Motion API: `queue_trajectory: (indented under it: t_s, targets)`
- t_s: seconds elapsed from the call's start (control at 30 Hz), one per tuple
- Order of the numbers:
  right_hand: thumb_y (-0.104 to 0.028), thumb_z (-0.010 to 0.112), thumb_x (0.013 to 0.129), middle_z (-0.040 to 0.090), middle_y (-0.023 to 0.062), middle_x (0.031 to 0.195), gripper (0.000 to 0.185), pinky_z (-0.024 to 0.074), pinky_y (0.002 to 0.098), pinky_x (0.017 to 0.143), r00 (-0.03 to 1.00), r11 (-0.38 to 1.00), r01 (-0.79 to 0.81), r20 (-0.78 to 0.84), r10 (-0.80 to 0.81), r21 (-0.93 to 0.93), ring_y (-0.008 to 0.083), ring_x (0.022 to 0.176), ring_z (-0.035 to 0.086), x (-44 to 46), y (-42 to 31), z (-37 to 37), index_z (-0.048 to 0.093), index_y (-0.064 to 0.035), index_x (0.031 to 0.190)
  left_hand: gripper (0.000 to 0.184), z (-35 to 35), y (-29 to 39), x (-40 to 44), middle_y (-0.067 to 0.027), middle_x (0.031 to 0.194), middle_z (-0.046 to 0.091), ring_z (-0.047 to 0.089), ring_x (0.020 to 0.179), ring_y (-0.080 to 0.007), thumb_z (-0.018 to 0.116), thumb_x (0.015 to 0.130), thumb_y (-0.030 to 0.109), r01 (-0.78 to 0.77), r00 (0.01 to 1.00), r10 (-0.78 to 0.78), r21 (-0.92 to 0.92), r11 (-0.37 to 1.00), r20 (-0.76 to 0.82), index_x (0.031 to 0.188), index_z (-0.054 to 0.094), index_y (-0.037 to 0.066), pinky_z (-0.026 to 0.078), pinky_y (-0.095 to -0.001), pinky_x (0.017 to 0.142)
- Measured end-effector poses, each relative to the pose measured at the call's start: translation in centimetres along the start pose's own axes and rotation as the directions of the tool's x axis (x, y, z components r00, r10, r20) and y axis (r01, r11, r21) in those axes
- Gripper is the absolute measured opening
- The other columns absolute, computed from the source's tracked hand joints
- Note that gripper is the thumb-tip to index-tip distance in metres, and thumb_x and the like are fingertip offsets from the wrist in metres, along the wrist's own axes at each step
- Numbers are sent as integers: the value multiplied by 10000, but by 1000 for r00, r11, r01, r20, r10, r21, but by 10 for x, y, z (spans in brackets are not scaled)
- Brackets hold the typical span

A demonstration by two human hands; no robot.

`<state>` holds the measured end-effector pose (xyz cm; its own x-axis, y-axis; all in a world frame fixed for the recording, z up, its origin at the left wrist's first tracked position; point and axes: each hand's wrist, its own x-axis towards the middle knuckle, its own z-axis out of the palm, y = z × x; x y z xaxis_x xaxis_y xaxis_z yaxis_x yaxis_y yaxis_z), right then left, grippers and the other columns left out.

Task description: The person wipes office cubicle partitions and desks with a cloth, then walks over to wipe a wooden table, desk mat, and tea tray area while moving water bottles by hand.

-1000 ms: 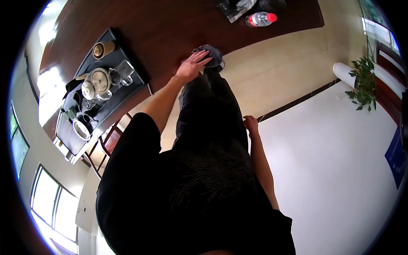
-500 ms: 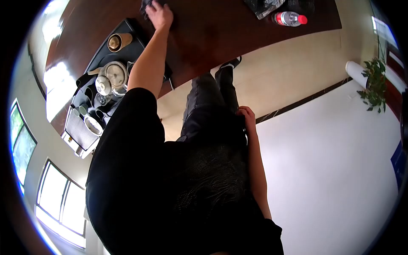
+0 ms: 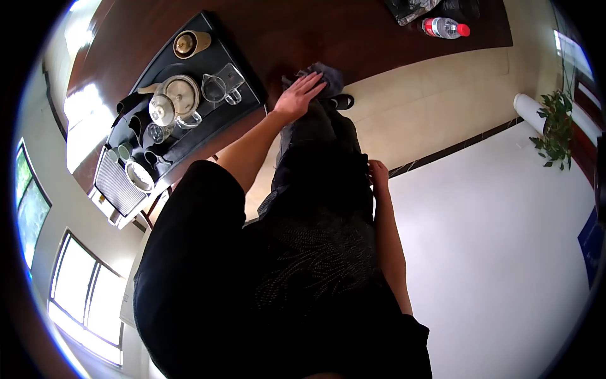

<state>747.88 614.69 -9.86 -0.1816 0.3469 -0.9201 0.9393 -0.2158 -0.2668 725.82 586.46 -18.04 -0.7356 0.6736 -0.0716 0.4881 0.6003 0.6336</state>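
Note:
My left hand (image 3: 299, 99) reaches across to the front edge of the dark wooden table (image 3: 278, 31). Its fingers lie stretched over a bunched grey cloth (image 3: 329, 78), pressing and holding it at the edge. The hand hides part of the cloth. Down beside my right thigh hangs my right hand (image 3: 379, 174), its fingers loosely bent and partly hidden by the dark trousers; no object shows in it. Left of my left hand is a black tea tray (image 3: 235, 54), carrying a teapot (image 3: 181, 95), a glass pitcher (image 3: 215, 89) and a tan lidded canister (image 3: 201, 42).
Small cups (image 3: 125, 150) and a white-rimmed bowl (image 3: 139, 176) stand at the tray's near left end. A red-capped bottle (image 3: 442, 28) lies at the table's right, beside a dark plastic bag (image 3: 410, 9). A leafy plant (image 3: 555, 129) is farther right.
My left hand has come from the far part of the table, behind the tray, towards me and rightwards to the front edge, bringing the cloth with it. My right hand stays by the thigh.

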Motion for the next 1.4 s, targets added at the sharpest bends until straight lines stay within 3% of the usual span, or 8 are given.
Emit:
queue_trajectory:
  t_s: [0.2, 0.43, 0.57, 0.9, 0.97, 1.07, 1.23, 1.4]
  targets:
    - [-183, 533, 906, 666, 66, 809, 232, 461, 258, 748, 878, 887, 458, 188, -441, -60, 148, 793, 611, 10, -50, 28, 666, -18, 1000, 580, -20, -18, -2, -99, 1420, 481, 431, 1330, -297, 527, 739, -56, -49, 993, 43, -55, 997, -106, 1287, 581, 123, 375, -404, 1104]
    - [-158, 547, 897, 685, 88, 878, 224, 464, 264, 812, 946, 940, 311, 146, -291, -142, 157, 872, 620, 17, -36, 2, 681, -6, 993, 606, -46, -82, 47, -235, 1393, 463, 412, 1319, -393, 497, 730, -55, 490, 743, -372, 73, 869, -556, 1331, 489, 22, 337, -418, 1115]
    - [-145, 570, 898, 640, 30, 756, 162, 432, 220, 555, 963, 961, 263, 84, -256, -85, 87, 632, 559, 31, -8, -26, 689, -42, 940, 734, -76, -135, 70, -324, 1476, 259, 249, 1393, -428, 560, 808, 133, 796, 543, -688, 33, 605, -481, 1450, 246, -35, 309, -410, 1122]
    - [-151, 563, 892, 664, 69, 786, 163, 491, 263, 594, 890, 869, 452, 167, -424, -200, 141, 660, 614, 114, -10, -120, 683, -49, 933, 757, -2, -42, 43, -340, 1491, 213, 269, 1381, -456, 550, 817, 157, 931, 251, -826, -108, 349, -504, 1432, 207, -122, 276, -449, 1141]
    - [-158, 557, 888, 668, 76, 786, 168, 499, 273, 603, 971, 987, 158, 176, -161, 28, 150, 671, 626, 108, -49, -143, 680, -57, 941, 700, 37, -34, 24, -330, 1456, 287, 313, 1354, -448, 533, 831, 217, 899, 410, -785, 349, 263, -465, 1371, 309, -170, 288, -462, 1131]
    - [-177, 533, 888, 672, 78, 777, 192, 517, 289, 620, 967, 978, 201, 152, -206, 46, 161, 693, 645, 110, -70, -185, 662, -71, 984, 700, 59, 5, 26, -279, 1327, 448, 478, 1175, -394, 534, 821, 326, 786, 367, -849, 614, 65, -379, 1290, 426, -181, 377, -438, 1027]
    - [-209, 534, 881, 677, 109, 797, 229, 520, 298, 617, 968, 981, 171, 168, -185, 93, 180, 678, 642, 142, -79, -252, 652, -41, 980, 823, 93, 44, 33, -424, 1414, 270, 272, 1359, -507, 582, 785, 152, 970, 234, -869, 44, 239, -436, 1430, 165, -144, 221, -482, 1162]
    - [-222, 538, 887, 680, 115, 802, 233, 524, 302, 620, 981, 979, 170, 78, -180, 115, 188, 676, 646, 169, -70, -307, 650, -43, 984, 757, 114, 85, 84, -446, 1407, 252, 276, 1351, -516, 508, 808, 94, 958, 269, -849, 34, 285, -455, 1441, 160, -130, 218, -480, 1162]
